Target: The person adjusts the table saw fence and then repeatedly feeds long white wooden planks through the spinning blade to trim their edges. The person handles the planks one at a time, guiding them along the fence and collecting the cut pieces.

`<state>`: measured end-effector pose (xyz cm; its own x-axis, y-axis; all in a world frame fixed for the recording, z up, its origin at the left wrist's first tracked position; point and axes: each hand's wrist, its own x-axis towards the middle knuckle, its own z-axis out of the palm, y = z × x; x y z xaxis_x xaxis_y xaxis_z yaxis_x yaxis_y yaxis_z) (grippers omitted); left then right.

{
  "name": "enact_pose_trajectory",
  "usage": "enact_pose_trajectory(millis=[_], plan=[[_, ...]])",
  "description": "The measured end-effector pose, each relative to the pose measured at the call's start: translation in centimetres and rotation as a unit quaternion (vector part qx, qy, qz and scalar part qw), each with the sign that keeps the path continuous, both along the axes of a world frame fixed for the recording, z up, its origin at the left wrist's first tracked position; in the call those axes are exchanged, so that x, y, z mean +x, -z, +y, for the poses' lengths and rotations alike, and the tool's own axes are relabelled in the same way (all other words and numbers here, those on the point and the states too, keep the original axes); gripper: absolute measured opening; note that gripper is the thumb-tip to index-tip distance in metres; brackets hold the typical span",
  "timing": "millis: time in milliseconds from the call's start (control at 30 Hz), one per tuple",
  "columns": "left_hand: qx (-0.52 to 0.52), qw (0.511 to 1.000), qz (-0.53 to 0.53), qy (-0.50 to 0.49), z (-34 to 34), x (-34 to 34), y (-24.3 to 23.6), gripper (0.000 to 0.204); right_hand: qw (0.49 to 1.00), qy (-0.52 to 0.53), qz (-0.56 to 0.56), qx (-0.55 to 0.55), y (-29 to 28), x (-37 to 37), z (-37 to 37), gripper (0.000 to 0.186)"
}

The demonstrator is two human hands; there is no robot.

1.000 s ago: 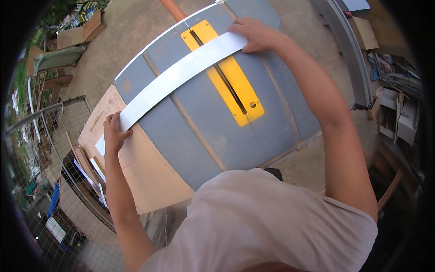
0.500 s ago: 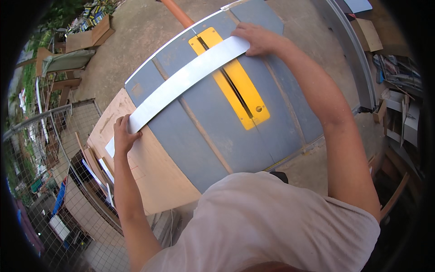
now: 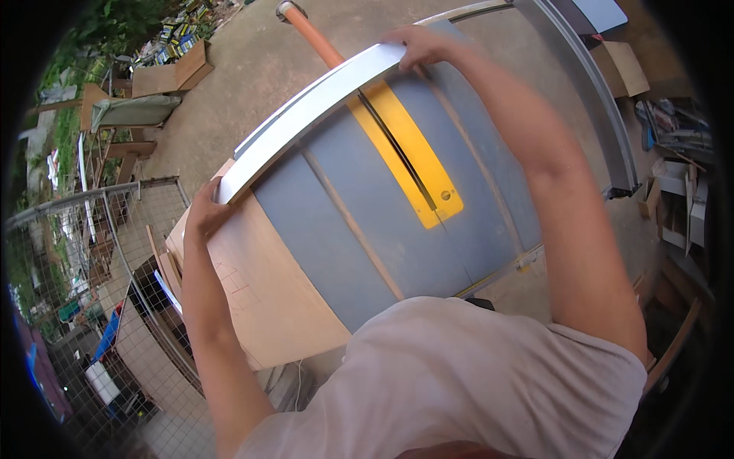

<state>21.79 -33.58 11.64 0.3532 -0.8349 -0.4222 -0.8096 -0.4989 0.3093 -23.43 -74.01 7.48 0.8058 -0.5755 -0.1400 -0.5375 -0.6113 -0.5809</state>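
Strip (image 3: 304, 119), long and white, spans the far side of a grey tabletop (image 3: 325, 222), hiding the far end of a yellow plate (image 3: 430, 177) with a dark slot (image 3: 397, 149); whether it rests on the tabletop or is held just above is hard to tell. The left hand (image 3: 206, 209) grips its nearer end above a board (image 3: 283, 294), the right hand (image 3: 422, 46) its farther end. An orange pipe (image 3: 310, 35) extends beyond the tabletop
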Motion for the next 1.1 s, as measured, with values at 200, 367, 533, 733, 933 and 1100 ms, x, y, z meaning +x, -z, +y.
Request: enact_pose_trajectory(millis=[200,367,533,733,933,1100], plan=[[0.062,0.901,0.414,-0.115,3.1,0.1,-6.7,0.080,0.968,0.029,-0.100,0.230,-9.0,-3.9,1.4,0.050],[0.086,0.911,0.392,-0.098,7.2,-3.4,-9.1,0.085,0.961,0.017,-0.085,0.262,-12.7,-8.3,5.3,0.051],[0.065,0.900,0.418,-0.104,10.7,-6.2,-8.7,0.084,0.971,0.027,-0.069,0.225,-14.1,-11.8,9.6,0.052],[0.102,0.894,0.422,-0.109,14.0,-10.2,-7.9,0.084,0.973,0.039,-0.043,0.224,-13.1,-16.8,14.0,0.053],[0.121,0.896,0.417,-0.091,16.4,-13.3,-6.5,0.083,0.963,0.053,-0.025,0.262,-10.6,-20.7,17.3,0.053],[0.126,0.922,0.359,-0.077,17.9,-15.2,-5.3,0.082,0.954,0.057,-0.027,0.292,-9.4,-22.6,18.9,0.052]])
